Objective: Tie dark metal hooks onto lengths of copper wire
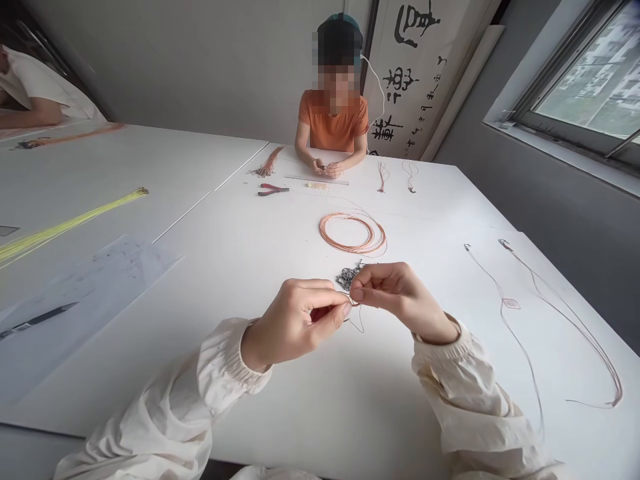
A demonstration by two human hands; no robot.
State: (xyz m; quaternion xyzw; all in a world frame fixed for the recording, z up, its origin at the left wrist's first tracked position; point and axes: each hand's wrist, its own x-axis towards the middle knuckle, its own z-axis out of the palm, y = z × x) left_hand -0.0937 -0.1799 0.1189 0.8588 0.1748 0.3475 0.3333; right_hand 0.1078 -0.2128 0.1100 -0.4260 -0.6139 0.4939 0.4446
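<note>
My left hand (300,319) and my right hand (397,293) meet above the middle of the white table, thumbs and fingertips pinched. Between them shows a short bit of thin orange line (356,305), and both hands grip it. A fine dark loop of line (361,323) hangs below the fingertips. Just beyond is a pile of small dark metal pieces (347,275), perhaps hooks, partly hidden by my right hand. Farther off lies a coil of orange line (327,237).
A person in orange (333,127) sits opposite, with red-handled pliers (273,190) nearby. Lines with metal ends (575,310) lie at right. A yellow bundle of line (75,223), a paper sheet (100,300) and a dark pointed tool (40,320) lie at left.
</note>
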